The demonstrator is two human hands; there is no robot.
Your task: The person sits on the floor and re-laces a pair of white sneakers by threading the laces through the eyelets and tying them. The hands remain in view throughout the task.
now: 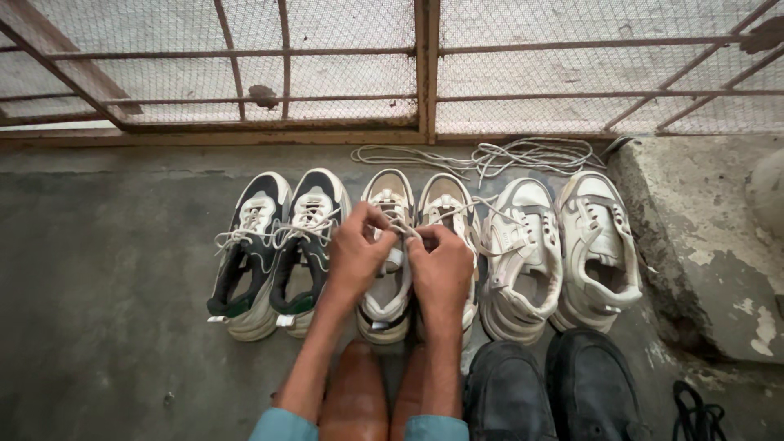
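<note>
Beige sneakers (390, 245), the middle pair in a row of three on the concrete floor (106, 278), are where both hands are busy. The left hand (357, 253) is closed around a white shoelace (406, 229) over the left shoe of that pair, fingers pinched on the cord near the top eyelets. The right hand (442, 268) sits just beside it, touching or nearly touching, and is also closed on the lace, with a strand running off toward the right shoe of the pair (449, 204). Judging from the grip, the step in hand looks like tying or threading the lace at the tongue; whether a knot is already formed is hidden by the fingers.

To the left stands a black and white pair (278, 245) with laces in place, to the right a white pair (563, 253) that looks unlaced. Loose white laces (506, 155) lie heaped on the floor behind the shoes, in front of a rusty mesh gate (425, 73). Nearer the camera are brown leather shoes (359, 400) under the forearms and black leather shoes (555, 392) next to them.

The next move seems to call for steady tension on both strands and a firm pinch where they cross, so the cord does not slip back through
</note>
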